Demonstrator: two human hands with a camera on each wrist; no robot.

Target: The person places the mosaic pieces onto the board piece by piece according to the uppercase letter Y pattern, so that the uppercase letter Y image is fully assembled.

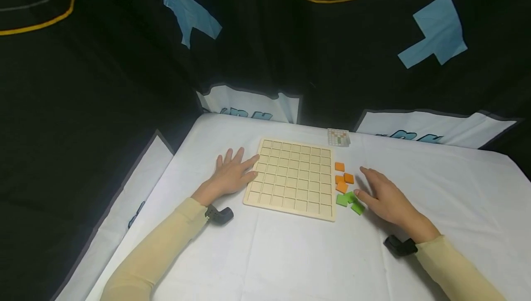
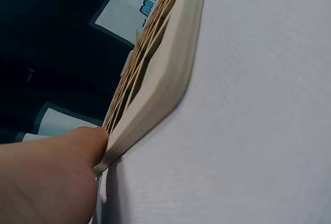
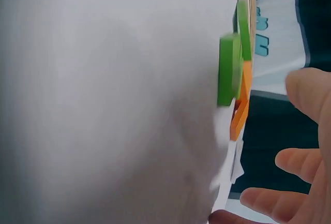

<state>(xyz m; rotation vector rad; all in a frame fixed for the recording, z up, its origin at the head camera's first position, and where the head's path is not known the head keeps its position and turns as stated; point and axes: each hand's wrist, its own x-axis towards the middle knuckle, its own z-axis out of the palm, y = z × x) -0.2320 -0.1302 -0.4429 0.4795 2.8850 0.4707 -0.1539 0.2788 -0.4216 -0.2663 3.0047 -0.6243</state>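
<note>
A square wooden grid board [image 1: 290, 179] lies on the white table, its cells bare. My left hand [image 1: 230, 175] rests at the board's left edge, fingers spread, thumb and index fingertip at the rim. In the left wrist view the thumb [image 2: 88, 144] touches the side of the board [image 2: 173, 74]. To the right of the board lie several orange tiles [image 1: 340, 167] and several green tiles [image 1: 357, 208]. Beside them hovers my right hand [image 1: 386, 199], fingers loosely extended, holding nothing. The right wrist view shows its spread fingers apart from a green tile [image 3: 227, 71] and the orange tiles [image 3: 239, 120].
A small stack of clear-wrapped cards [image 1: 339, 138] with a printed grid sits behind the board's far right corner. The white tablecloth [image 1: 290, 259] covers the table. Black curtain [image 1: 265, 52] with blue tape pieces [image 1: 439, 29] hangs behind it. Each wrist carries a dark camera strap.
</note>
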